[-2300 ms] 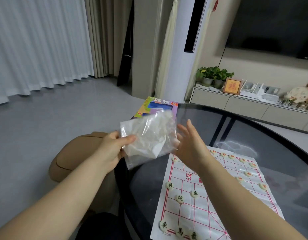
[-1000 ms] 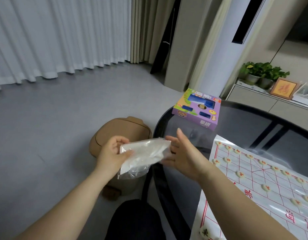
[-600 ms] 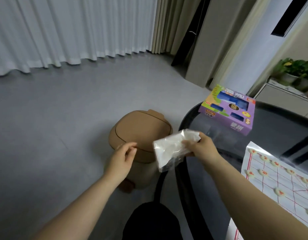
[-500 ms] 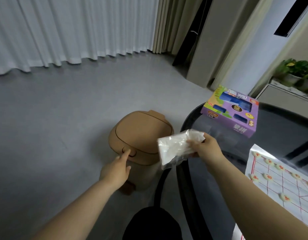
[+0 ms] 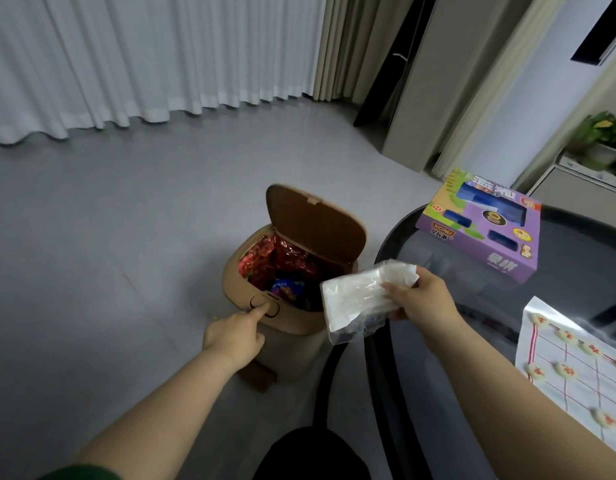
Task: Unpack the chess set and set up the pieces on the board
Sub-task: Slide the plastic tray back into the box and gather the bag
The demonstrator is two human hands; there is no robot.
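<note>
Two grips are in use. Left grip [image 5: 235, 336] grasps nothing; its forefinger presses the button [image 5: 264, 305] on the waste bin [image 5: 289, 337], so the lid [image 5: 313, 226] stands raised. Red foil wrappers [image 5: 282, 261] fill the bin. Beside the opening hangs the plastic bag [image 5: 358, 303], seemingly empty, pinched by the right grip [image 5: 421, 299], probably for disposal. Chess box [image 5: 479, 226], board [image 5: 576, 393] and pieces [image 5: 565, 370] rest on the table [image 5: 559, 271].
</note>
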